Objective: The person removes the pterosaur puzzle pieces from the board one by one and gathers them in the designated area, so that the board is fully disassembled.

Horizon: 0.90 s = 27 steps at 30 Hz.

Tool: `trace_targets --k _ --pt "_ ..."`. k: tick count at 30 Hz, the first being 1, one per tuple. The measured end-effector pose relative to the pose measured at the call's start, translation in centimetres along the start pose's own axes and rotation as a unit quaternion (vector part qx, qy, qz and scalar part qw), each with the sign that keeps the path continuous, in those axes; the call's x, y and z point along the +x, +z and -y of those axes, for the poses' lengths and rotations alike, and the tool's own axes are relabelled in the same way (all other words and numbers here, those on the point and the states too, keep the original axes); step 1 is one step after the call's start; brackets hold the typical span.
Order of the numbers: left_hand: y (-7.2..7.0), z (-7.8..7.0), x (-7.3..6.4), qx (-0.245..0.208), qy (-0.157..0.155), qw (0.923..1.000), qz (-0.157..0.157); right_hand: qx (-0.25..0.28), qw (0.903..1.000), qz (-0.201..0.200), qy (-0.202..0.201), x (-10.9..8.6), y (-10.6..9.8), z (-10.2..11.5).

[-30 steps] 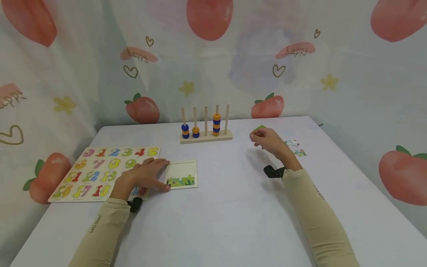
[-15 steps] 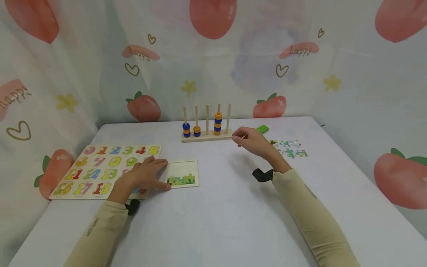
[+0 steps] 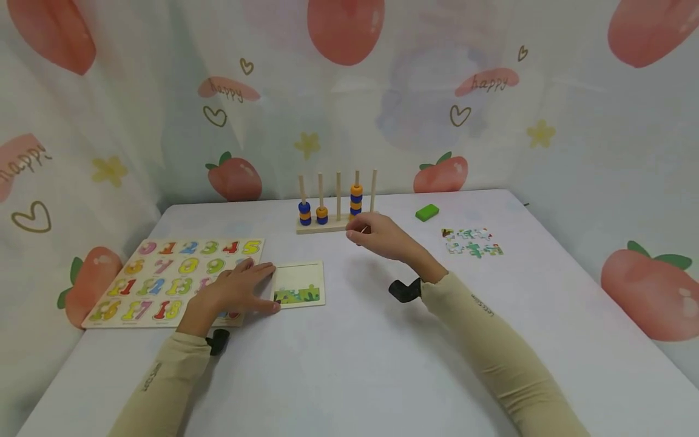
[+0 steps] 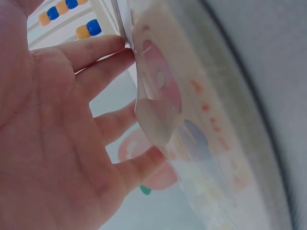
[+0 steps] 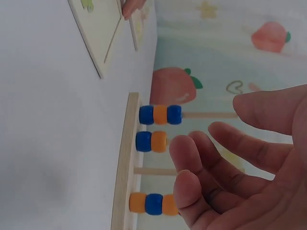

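My left hand (image 3: 232, 291) lies over the right part of a number puzzle board (image 3: 169, 255). Its fingers are extended and spread, fingertips and thumb tip at the left edge of a small framed puzzle tray (image 3: 297, 270). Green puzzle pieces (image 3: 297, 295) line the tray's bottom. In the left wrist view, extended fingers touch a pale board edge. My right hand (image 3: 384, 237) is raised in front of a bead abacus (image 3: 322, 226), fingers bent, with thumb and index fingertips (image 5: 186, 148) close together. I cannot tell whether a small thing is hidden between them.
Several loose jigsaw pieces (image 3: 474, 243) lie at the table's right side. A green block (image 3: 427, 212) sits behind them. The abacus carries blue and orange beads on some of its pegs. A fruit-printed curtain (image 3: 273, 121) hangs behind the table.
My right hand has moved left from beside the loose pieces to before the abacus, uncovering the green block and jigsaw pieces. My left hand stays by the framed tray.
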State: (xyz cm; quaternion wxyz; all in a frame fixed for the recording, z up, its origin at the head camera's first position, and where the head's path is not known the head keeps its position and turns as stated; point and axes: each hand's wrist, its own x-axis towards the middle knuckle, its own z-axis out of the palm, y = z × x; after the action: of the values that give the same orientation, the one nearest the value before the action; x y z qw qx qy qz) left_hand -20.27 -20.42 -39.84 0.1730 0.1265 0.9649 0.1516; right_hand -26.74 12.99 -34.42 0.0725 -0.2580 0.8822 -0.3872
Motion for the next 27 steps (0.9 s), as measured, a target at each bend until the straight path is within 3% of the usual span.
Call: trace_targets --k 20,27 --pt "-0.5 -0.4 0.2 -0.009 -0.007 0.9999 0.003 0.013 0.9965 0.06 -0.056 2.0 5.0 2.3" --pt "-0.4 -0.1 0.0 -0.022 -0.007 0.9997 0.003 0.015 0.9925 0.107 -0.057 2.3 7.1 3.1"
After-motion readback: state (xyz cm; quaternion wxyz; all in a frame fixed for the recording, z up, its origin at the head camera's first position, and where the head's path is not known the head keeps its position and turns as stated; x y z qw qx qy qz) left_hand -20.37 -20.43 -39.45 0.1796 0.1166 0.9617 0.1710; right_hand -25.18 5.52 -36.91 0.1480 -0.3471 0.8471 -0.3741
